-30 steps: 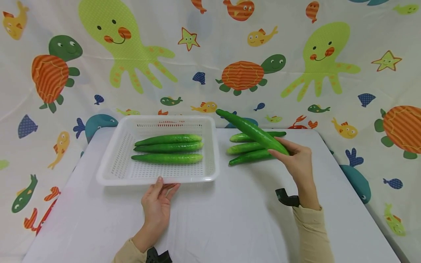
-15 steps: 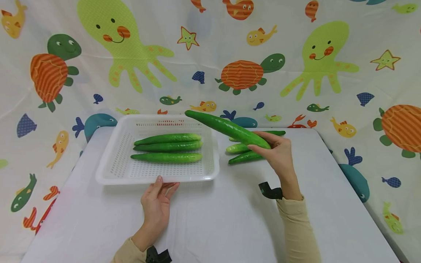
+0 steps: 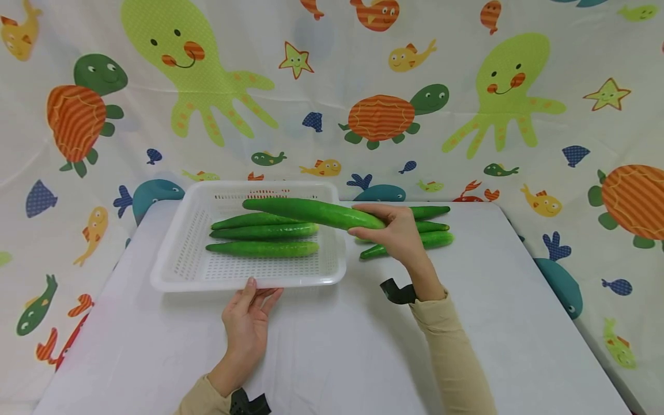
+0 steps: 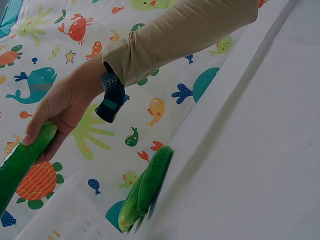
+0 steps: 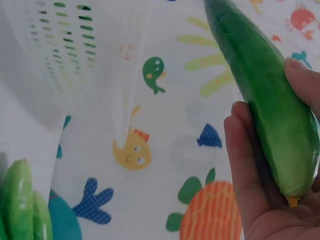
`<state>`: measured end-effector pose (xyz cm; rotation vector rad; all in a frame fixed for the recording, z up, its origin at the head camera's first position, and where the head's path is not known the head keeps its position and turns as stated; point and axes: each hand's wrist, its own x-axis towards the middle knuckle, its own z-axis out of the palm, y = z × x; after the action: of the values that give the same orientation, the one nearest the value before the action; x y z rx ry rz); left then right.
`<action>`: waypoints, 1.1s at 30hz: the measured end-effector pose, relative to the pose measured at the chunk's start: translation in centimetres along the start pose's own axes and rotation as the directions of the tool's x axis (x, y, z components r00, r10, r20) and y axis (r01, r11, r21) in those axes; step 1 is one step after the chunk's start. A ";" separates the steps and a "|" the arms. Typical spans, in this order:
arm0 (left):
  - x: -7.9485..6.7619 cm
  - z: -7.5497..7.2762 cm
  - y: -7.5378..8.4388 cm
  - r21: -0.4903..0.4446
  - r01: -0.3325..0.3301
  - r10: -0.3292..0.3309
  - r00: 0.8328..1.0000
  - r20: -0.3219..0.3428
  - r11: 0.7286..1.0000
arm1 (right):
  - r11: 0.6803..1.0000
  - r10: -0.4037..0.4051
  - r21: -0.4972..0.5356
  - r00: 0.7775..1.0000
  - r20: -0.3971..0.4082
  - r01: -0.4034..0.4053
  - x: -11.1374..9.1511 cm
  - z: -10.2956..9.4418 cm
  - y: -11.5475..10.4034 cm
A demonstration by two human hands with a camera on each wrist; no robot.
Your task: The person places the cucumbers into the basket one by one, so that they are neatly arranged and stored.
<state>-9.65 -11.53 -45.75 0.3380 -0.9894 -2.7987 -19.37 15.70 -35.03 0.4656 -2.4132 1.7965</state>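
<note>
My right hand [image 3: 396, 233] grips a long green cucumber [image 3: 311, 213] near one end, raised over the right part of a white plastic basket [image 3: 173, 253]. In the right wrist view the thumb lies on one side of that cucumber [image 5: 270, 100] and fingers on the other; its tip has a small yellow stub. Three cucumbers [image 3: 261, 249] lie side by side in the basket, the rearmost partly covered by the held one. My left hand [image 3: 246, 328] holds the basket's front rim, thumb against the rim and fingers beneath it.
Right of the basket, three more cucumbers [image 3: 438, 239] lie on the white-covered table [image 3: 337, 357], partly hidden by the right hand. A curtain [image 3: 321, 75] printed with sea animals hangs behind the table. Each wrist wears a black strap [image 3: 398, 291].
My right hand has carried the cucumber left and lowered it from above the table cucumbers to over the basket, turning it nearly level. The left hand and basket have stayed in place.
</note>
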 end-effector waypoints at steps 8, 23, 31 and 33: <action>-0.1 0.1 0.0 -0.015 0.006 -0.006 1.000 -0.010 1.000 | 0.987 0.007 -0.162 0.988 0.154 0.019 1.6 2.1 -2.1; 0.0 0.2 0.1 -0.041 0.020 -0.021 0.999 -0.027 0.999 | 0.894 -0.017 -0.401 0.911 0.412 0.198 5.7 7.2 -5.4; 0.1 0.2 0.0 -0.063 0.030 -0.034 0.998 -0.050 0.998 | 0.865 0.004 -0.445 0.885 0.466 0.231 7.3 10.5 -4.2; 0.0 0.2 0.0 -0.060 0.026 -0.028 0.999 -0.045 0.998 | 0.855 -0.002 -0.456 0.879 0.477 0.249 7.6 11.1 -3.8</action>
<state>-9.74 -11.42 -45.58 0.4087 -0.8960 -2.8243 -24.26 2.79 -32.90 1.0556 -2.9261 0.9951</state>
